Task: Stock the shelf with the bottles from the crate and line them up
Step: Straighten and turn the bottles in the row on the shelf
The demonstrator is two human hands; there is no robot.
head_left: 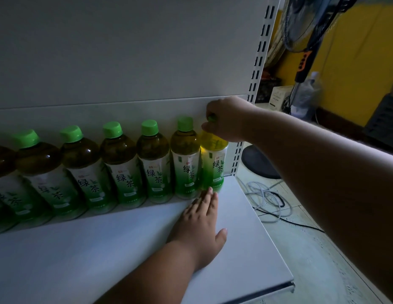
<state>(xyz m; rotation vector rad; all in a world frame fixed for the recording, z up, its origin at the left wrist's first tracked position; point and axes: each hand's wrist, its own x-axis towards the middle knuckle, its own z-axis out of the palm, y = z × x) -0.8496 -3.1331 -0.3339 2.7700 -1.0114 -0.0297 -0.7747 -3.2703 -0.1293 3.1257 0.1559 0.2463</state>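
Bottle (pixel 213 159): far right end of row on shelf (pixel 246 238), upright by upright post. Right hand (pixel 226 119) pinching cap; left hand (pixel 200 220) flat, fingertips at base. Prob. full, heavy-ish, slick plastic; grip neck/cap.

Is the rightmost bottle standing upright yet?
Upright: the rightmost bottle stands on the shelf, level with its neighbours, right hand gripping its cap.
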